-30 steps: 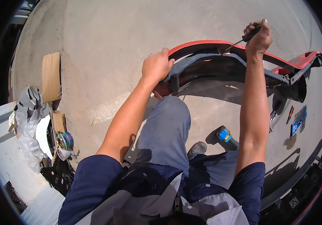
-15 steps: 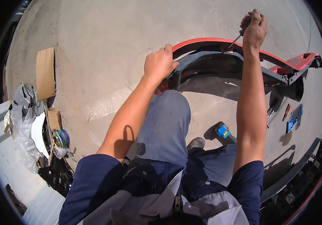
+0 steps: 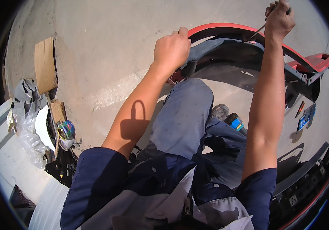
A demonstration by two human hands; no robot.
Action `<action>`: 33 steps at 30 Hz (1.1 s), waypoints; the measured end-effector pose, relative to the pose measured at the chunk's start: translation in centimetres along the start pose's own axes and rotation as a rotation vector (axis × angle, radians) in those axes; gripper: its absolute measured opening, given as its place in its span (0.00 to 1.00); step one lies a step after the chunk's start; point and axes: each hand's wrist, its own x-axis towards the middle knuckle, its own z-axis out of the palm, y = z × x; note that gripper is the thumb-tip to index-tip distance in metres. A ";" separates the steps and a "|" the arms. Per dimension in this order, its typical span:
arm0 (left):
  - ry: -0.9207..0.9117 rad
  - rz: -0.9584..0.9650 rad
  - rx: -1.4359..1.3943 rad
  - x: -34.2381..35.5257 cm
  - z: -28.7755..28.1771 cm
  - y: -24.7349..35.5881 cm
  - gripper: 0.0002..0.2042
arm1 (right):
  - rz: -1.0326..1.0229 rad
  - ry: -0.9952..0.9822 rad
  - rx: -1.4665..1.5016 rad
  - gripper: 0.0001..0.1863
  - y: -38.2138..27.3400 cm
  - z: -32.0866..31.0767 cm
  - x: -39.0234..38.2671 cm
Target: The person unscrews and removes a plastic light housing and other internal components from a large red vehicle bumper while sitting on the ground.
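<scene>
A red car bumper (image 3: 225, 25) lies ahead of me in an arch, with a dark grey plastic trim (image 3: 206, 49) along its inner side. My left hand (image 3: 172, 49) is closed around the left end of the two parts; its thumb is hidden. At the upper right, my right hand (image 3: 280, 21) is wrapped round the dark handle of a screwdriver (image 3: 258, 32). Its long metal shaft slants down left, with the tip at the trim's edge, inside the red arch. My bent knee is just below the bumper.
A cordless power tool (image 3: 235, 122) stands by my foot. Right of it lie a red-and-black hand tool (image 3: 299, 109) and a blue packet (image 3: 306, 118). Cardboard (image 3: 45, 66), clear plastic wrap (image 3: 28, 132) and tape rolls (image 3: 66, 130) are at left. A black car part (image 3: 300, 193) is at lower right.
The view has shifted, so bumper and hands sit higher and further right. My right hand has moved up and right with the screwdriver. My left hand keeps hold of the bumper's end.
</scene>
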 end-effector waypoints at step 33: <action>-0.126 -0.077 0.018 1.3 -1.2 0.1 0.18 | 0.126 -0.471 0.204 0.25 -0.2 -0.7 2.0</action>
